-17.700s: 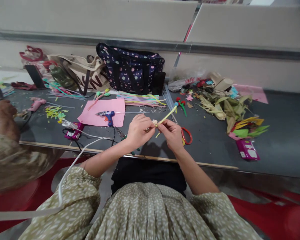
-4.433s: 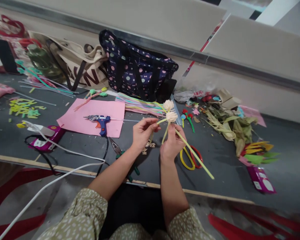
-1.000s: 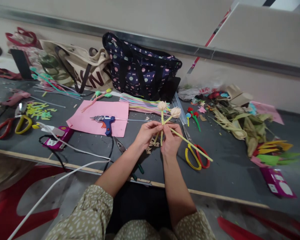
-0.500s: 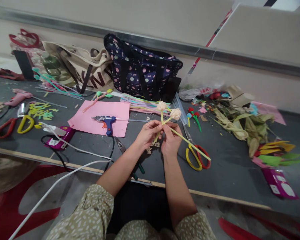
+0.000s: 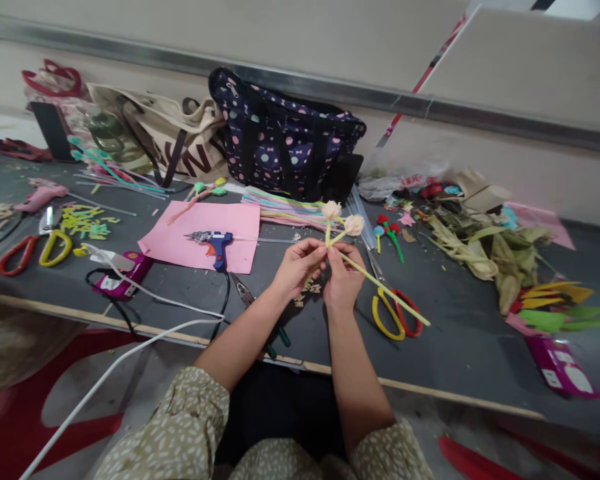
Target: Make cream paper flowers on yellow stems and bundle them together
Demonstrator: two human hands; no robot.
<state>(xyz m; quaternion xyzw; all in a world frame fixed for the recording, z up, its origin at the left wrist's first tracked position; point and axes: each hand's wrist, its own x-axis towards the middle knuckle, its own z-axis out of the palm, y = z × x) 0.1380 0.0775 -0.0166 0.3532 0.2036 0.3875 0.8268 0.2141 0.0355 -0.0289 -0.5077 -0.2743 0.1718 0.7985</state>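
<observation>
Two cream pompom-like flower heads [image 5: 353,225] stand on pale yellow fuzzy stems that meet at my fingertips. My left hand [image 5: 300,268] pinches the joined stems between thumb and fingers. Against it, my right hand [image 5: 344,283] is closed on the same join, thumb tip close to the left one. A long pale yellow pipe cleaner [image 5: 390,291] slants from my right fingers down to the right, over the handles of the scissors [image 5: 391,313]. The exact wrap at the join is hidden by my fingers. Small cream clippings [image 5: 310,288] lie on the table below.
A blue glue gun [image 5: 220,248] rests on pink paper [image 5: 180,223], with pliers [image 5: 243,290] by my left forearm. Behind lie bundled pipe cleaners [image 5: 290,210] and a dotted navy bag [image 5: 290,140]. Dried husks [image 5: 510,257] are at right; a white cable [image 5: 130,373] crosses the table edge.
The flower heads have shifted slightly right. The long pipe cleaner's free end has moved a little right and down. Both hands keep their pinch in nearly the same place.
</observation>
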